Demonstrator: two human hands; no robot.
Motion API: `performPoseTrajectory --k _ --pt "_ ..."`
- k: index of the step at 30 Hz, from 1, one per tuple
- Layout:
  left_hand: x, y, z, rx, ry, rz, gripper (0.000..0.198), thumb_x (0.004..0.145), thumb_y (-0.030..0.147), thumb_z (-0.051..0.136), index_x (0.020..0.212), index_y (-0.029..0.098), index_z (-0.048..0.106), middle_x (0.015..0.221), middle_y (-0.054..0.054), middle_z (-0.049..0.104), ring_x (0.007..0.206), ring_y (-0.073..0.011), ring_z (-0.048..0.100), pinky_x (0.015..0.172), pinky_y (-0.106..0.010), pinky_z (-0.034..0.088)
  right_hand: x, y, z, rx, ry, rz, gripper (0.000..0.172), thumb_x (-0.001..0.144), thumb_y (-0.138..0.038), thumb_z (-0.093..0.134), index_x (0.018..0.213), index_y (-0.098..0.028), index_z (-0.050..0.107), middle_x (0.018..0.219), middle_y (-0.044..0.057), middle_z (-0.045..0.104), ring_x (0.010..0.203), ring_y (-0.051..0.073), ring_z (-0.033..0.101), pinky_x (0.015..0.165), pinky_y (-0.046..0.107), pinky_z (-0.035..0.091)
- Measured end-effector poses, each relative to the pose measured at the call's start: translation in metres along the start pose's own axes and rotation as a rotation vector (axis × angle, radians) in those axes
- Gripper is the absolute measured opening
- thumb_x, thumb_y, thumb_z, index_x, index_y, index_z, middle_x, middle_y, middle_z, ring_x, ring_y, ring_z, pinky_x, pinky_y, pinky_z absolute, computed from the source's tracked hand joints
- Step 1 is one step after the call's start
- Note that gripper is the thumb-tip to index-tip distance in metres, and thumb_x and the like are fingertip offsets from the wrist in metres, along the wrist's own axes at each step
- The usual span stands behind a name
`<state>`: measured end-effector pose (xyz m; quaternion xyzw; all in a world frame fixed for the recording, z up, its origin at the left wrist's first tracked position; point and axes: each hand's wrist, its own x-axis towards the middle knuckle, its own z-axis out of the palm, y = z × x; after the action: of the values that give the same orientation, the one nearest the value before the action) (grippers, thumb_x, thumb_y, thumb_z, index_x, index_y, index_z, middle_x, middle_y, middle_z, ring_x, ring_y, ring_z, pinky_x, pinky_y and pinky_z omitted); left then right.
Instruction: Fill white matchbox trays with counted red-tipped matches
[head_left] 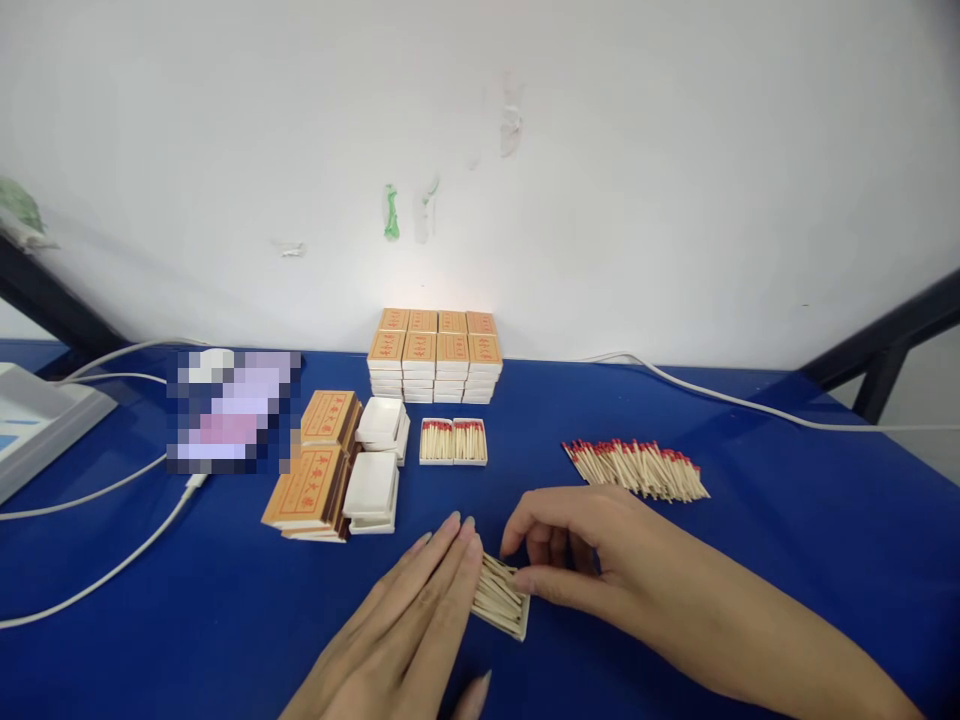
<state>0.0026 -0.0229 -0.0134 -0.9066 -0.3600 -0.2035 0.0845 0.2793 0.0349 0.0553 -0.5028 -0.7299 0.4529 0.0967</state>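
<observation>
A white matchbox tray (524,622) filled with matchsticks (496,594) lies in front of me at the near middle of the table. My left hand (405,630) rests with fingers stretched out over its left part, hiding that end and the match heads. At the tray's far right corner is my right hand (570,560), fingers curled, thumb and index tips a little apart by the matches; I see nothing between them. Beyond the right hand lies a loose pile of red-tipped matches (637,470). Two filled trays (454,463) stand side by side farther back.
Stacked matchboxes (435,350) stand near the wall. To the left are orange matchbox sleeves (311,485) and empty white trays (373,485). A blurred-out phone (236,410) with a white cable (169,515) lies farther left. Another cable (720,395) runs along the back right.
</observation>
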Motion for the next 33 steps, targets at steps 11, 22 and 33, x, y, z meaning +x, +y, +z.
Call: performPoseTrajectory --k 11,22,33 --pt "0.005 -0.005 0.002 -0.268 -0.031 -0.137 0.06 0.118 0.017 0.049 0.177 0.015 0.038 0.169 -0.012 0.065 0.155 -0.0195 0.065 0.123 -0.028 0.055 0.006 -0.006 0.013 -0.079 0.03 -0.108 0.012 0.115 -0.036 0.071 0.107 -0.029 0.076 0.109 -0.003 0.07 0.092 0.015 0.067 0.082 0.031 0.051" --pt "0.009 -0.007 0.0 -0.3 0.085 -0.142 0.041 0.125 0.034 0.047 0.162 0.019 0.055 0.14 -0.008 0.08 0.134 -0.0157 0.079 0.114 -0.024 0.061 0.001 -0.008 0.003 -0.097 -0.011 -0.206 0.018 0.116 -0.042 0.069 0.114 -0.031 0.084 0.116 -0.002 0.076 0.1 0.015 0.074 0.089 0.028 0.055" --pt "0.016 -0.012 -0.004 -0.253 0.146 -0.048 0.031 0.125 0.027 0.048 0.141 0.015 0.071 0.123 -0.01 0.08 0.124 -0.0199 0.082 0.105 -0.027 0.069 -0.006 -0.003 -0.004 -0.292 -0.027 -0.296 0.032 0.121 -0.046 0.057 0.129 -0.041 0.087 0.142 -0.001 0.075 0.118 0.018 0.076 0.1 0.029 0.058"
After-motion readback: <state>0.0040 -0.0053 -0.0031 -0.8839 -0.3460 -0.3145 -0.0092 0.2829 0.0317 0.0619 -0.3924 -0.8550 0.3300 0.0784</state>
